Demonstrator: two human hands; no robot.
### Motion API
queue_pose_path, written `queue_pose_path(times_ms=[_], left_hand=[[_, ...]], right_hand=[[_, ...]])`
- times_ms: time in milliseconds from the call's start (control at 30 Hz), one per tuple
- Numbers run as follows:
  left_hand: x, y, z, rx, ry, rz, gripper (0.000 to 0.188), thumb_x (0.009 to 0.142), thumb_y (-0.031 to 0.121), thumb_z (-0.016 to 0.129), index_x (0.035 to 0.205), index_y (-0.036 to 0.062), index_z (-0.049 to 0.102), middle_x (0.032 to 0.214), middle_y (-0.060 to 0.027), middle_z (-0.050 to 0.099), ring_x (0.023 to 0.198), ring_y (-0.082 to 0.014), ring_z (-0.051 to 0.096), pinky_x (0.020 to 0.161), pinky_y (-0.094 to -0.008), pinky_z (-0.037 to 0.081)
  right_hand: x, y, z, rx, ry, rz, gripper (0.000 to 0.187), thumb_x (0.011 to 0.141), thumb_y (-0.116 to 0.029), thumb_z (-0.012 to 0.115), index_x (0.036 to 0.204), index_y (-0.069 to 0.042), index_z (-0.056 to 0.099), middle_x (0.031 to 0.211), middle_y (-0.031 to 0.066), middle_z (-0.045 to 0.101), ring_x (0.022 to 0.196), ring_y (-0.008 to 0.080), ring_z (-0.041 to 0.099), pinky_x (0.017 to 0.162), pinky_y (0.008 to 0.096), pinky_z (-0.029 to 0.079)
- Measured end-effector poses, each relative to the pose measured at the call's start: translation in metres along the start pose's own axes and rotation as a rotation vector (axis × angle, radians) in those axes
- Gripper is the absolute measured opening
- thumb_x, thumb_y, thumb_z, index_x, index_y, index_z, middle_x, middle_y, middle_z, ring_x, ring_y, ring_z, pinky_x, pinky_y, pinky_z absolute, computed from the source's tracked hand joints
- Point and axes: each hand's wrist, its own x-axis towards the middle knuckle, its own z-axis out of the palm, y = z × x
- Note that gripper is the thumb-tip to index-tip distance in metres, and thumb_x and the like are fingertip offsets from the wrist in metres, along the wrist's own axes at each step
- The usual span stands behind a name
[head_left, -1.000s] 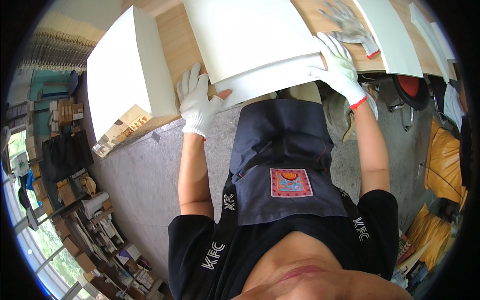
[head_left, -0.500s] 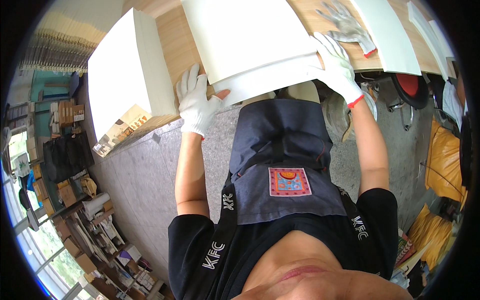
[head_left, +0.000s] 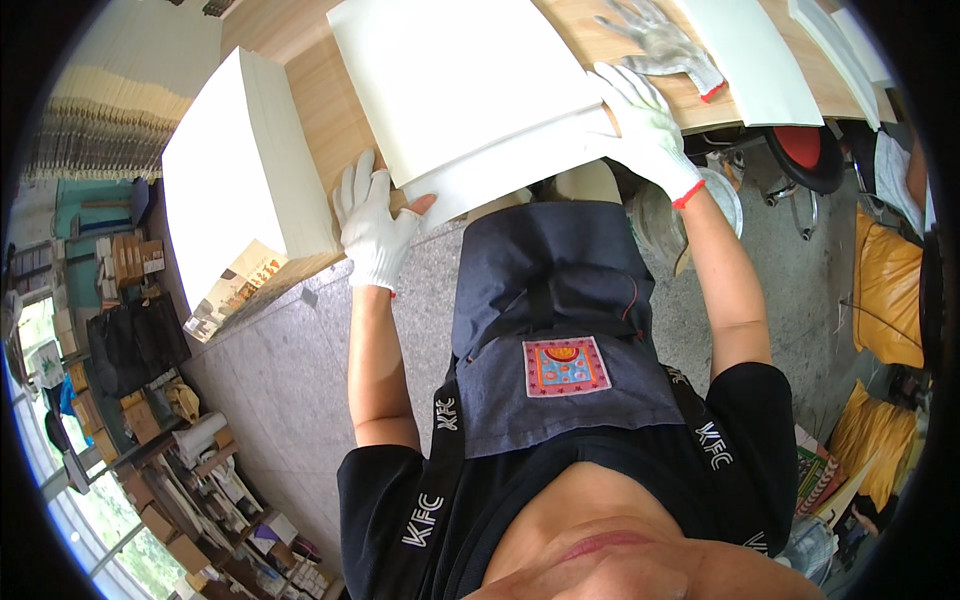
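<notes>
A large stack of white sheets (head_left: 460, 75) lies on the wooden table in front of me. Along its near edge runs a narrow white paper strip (head_left: 500, 172), overhanging the table's edge. My left hand (head_left: 375, 222), in a white glove with a bare thumb tip, rests at the strip's left end. Its fingers are stretched out on the table, the thumb at the paper. On the right end lies my gloved right hand (head_left: 642, 122), fingers extended along the sheets' side and thumb on the strip. What lies under both palms is hidden.
A tall white paper block (head_left: 225, 170) stands at the left. A spare grey-white glove (head_left: 665, 48) and white paper strips (head_left: 750, 60) lie to the right on the table (head_left: 325, 110). Beneath is a red-seated stool (head_left: 803, 150). Shelves with boxes (head_left: 130, 255) stand far left.
The whole view has shifted a little, with table and hands appearing further left. Both hands keep their places at the ends of the paper strip.
</notes>
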Motion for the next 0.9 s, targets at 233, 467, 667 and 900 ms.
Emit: queue_pose_path(times_ms=[233,467,667,900], left_hand=[[0.007,0.030,-0.016,-0.113,0.095,0.135,0.078,0.057,0.025,0.090,0.127,0.0100,0.059,0.132,-0.0101,0.054,0.121,-0.0329,0.050,0.099,-0.0437,0.044],[0.022,0.047,-0.027,-0.085,-0.047,0.186,0.075,0.053,0.030,0.090,0.120,0.0116,0.061,0.121,-0.0039,0.060,0.109,-0.0272,0.058,0.092,-0.0395,0.048],[0.025,0.064,-0.041,0.018,-0.078,0.265,0.051,0.066,0.011,0.077,0.115,0.0110,0.063,0.117,-0.0029,0.064,0.098,-0.0232,0.065,0.082,-0.0365,0.053],[0.047,0.047,-0.037,-0.028,-0.078,0.130,0.009,0.083,0.018,0.064,0.088,0.0172,0.071,0.092,0.0002,0.071,0.077,-0.0262,0.068,0.068,-0.0374,0.052]], right_hand=[[-0.002,0.003,0.003,0.014,-0.002,-0.007,0.077,0.083,-0.046,0.070,0.147,-0.013,0.042,0.153,0.0069,0.039,0.143,0.0278,0.032,0.117,0.0433,0.025],[0.002,0.006,0.002,0.148,0.066,-0.024,0.071,0.084,-0.042,0.069,0.145,-0.015,0.045,0.148,0.0089,0.044,0.139,0.0275,0.038,0.114,0.0413,0.031],[0.043,-0.026,-0.032,0.080,-0.149,-0.225,0.041,0.089,-0.031,0.067,0.126,-0.010,0.065,0.128,0.0105,0.062,0.117,0.0273,0.058,0.098,0.0381,0.046],[0.096,0.001,-0.008,0.461,-0.507,-0.092,0.034,0.093,-0.034,0.064,0.111,-0.007,0.072,0.098,0.0127,0.073,0.086,0.0224,0.067,0.080,0.0352,0.053]])
